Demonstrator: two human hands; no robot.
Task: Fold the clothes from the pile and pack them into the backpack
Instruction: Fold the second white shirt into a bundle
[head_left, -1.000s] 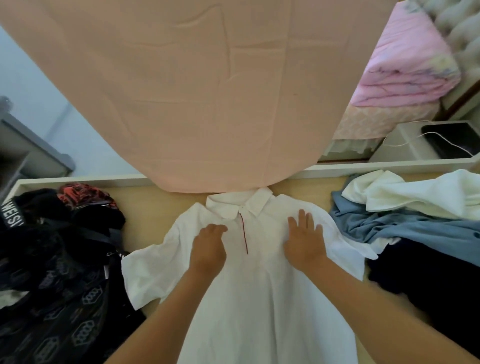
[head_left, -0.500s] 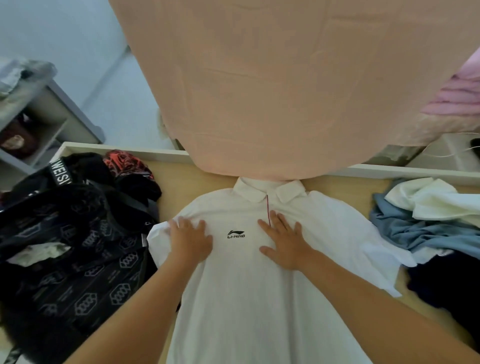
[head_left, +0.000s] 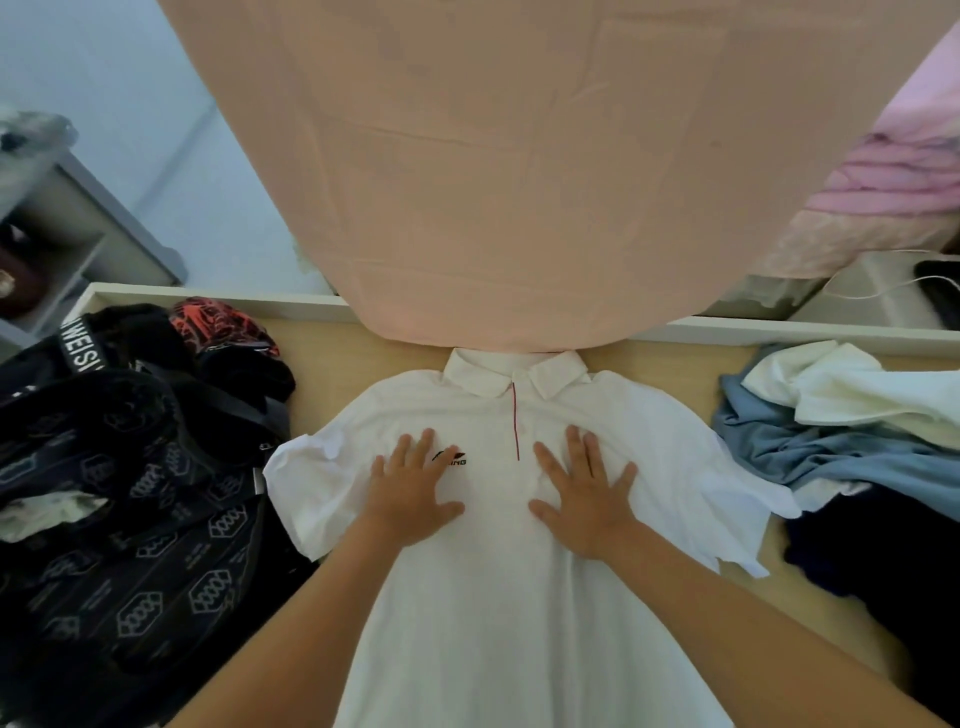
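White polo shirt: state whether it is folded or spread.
Spread. The white polo shirt lies front up, both sleeves out sideways, left hand and right hand flat on it.
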